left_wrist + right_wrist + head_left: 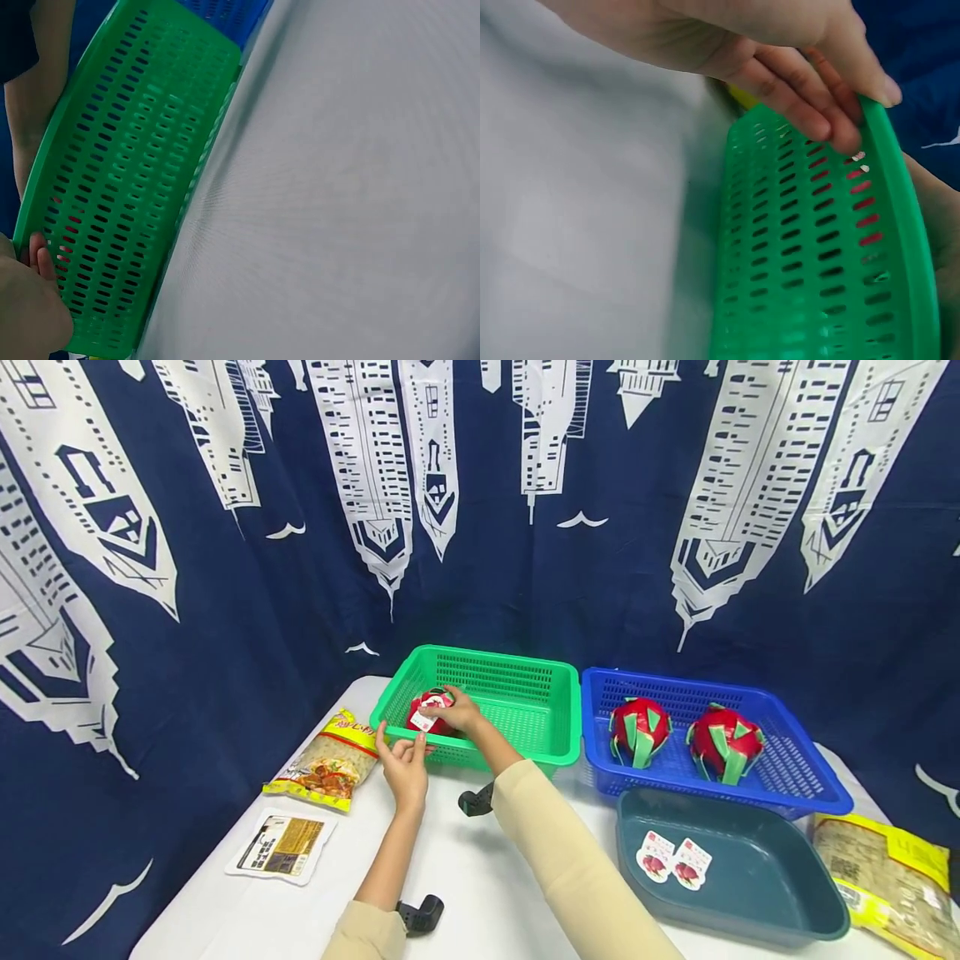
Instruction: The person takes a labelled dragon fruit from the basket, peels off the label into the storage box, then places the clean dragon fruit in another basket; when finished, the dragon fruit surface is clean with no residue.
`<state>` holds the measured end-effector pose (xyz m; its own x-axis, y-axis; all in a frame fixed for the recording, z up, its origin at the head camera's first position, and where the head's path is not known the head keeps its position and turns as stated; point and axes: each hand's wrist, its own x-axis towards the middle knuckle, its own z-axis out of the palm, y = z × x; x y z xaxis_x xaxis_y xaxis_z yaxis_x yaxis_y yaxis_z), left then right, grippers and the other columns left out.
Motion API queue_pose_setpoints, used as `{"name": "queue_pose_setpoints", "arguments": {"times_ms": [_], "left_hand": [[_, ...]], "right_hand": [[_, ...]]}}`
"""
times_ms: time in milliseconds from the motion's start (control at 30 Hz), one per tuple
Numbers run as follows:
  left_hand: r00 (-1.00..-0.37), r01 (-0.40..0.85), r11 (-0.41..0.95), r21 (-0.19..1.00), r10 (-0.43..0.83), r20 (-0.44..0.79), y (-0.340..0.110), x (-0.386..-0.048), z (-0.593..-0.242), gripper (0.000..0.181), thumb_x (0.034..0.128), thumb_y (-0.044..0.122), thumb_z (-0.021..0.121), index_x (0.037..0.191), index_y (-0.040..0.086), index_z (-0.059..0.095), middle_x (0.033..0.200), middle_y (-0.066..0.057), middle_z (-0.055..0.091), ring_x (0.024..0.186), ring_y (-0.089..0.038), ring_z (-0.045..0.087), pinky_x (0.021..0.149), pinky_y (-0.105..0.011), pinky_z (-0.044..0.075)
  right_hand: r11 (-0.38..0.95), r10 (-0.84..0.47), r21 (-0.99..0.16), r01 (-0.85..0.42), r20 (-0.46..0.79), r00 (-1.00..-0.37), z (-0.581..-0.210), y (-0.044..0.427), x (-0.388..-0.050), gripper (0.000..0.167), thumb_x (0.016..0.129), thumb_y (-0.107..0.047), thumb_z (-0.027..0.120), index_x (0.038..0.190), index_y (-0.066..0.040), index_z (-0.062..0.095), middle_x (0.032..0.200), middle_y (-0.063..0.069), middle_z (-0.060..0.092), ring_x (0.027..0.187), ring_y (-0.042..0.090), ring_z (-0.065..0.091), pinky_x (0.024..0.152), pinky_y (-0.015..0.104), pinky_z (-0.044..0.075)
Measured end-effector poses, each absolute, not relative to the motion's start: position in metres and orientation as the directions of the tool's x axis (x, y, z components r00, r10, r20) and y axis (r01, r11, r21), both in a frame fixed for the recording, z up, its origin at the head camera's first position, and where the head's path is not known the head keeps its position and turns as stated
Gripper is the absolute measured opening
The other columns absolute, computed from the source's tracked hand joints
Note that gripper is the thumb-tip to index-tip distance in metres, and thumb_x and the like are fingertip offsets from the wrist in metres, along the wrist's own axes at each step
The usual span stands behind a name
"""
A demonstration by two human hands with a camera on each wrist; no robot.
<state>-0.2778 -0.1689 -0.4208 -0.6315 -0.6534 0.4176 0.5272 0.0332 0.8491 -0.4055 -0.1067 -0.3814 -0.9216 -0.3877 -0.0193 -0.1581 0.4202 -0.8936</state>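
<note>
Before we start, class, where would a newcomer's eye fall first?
Probably on the bright green perforated plastic basket in the middle, both hands at its left part. To its right, two red dragon fruits sit in a blue plastic basket. Behind hangs navy fabric with white upside-down buildings.

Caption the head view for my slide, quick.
Right hand on a labelled dragon fruit inside the green basket, left hand at the basket's rim.

The head view is bright and fairly crisp, with faint, soft-edged shadows on the white-covered table; the pattern on the navy cloth curtain with white printed buildings splays outward at the sides. Both wrist views look dimmer, greyer, softer; pale glare touches the green perforated plastic basket in the right one.
</note>
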Motion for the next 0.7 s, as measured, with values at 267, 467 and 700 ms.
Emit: {"name": "queue_pose_setpoints", "arguments": {"times_ms": [267,467,700], "left_hand": [[-0.649,0.517,-0.011,0.856,-0.657,0.384,-0.174,-0.279,-0.424,0.067,0.0884,0.001,0.059,0.141,-0.002,0.017,0.075,-0.016,0.054,0.064,-0.023,0.064,0.064,-0.025,0.052],[-0.652,0.511,-0.027,0.859,-0.663,0.367,-0.176,-0.273,-0.421,0.068,0.0878,-0.003,0.058,0.141,-0.004,0.016,0.077,-0.022,0.053,0.062,-0.016,0.062,0.062,-0.022,0.051],[-0.671,0.522,-0.108,0.846,-0.664,0.329,-0.173,-0.289,-0.435,0.072,0.0877,0.002,0.060,0.144,0.005,0.015,0.076,-0.010,0.052,0.061,-0.013,0.061,0.063,-0.022,0.051]], "right_hand": [[0.488,-0.284,-0.788,-0.375,0.263,-0.922,-0.335,-0.072,-0.384,0.077,0.073,-0.036,0.077,0.140,-0.022,0.040,0.118,0.012,0.057,0.102,0.025,0.054,0.081,0.035,0.049],[0.336,-0.387,-0.772,-0.540,0.410,-0.826,-0.285,-0.005,-0.329,0.078,0.072,-0.034,0.079,0.139,-0.034,0.038,0.109,0.005,0.057,0.086,0.018,0.060,0.068,0.030,0.053],[0.265,-0.544,-0.808,-0.526,0.325,-0.774,-0.288,0.087,-0.245,0.078,0.071,-0.025,0.081,0.136,-0.040,0.040,0.114,0.005,0.054,0.091,0.023,0.060,0.067,0.033,0.054]]}}
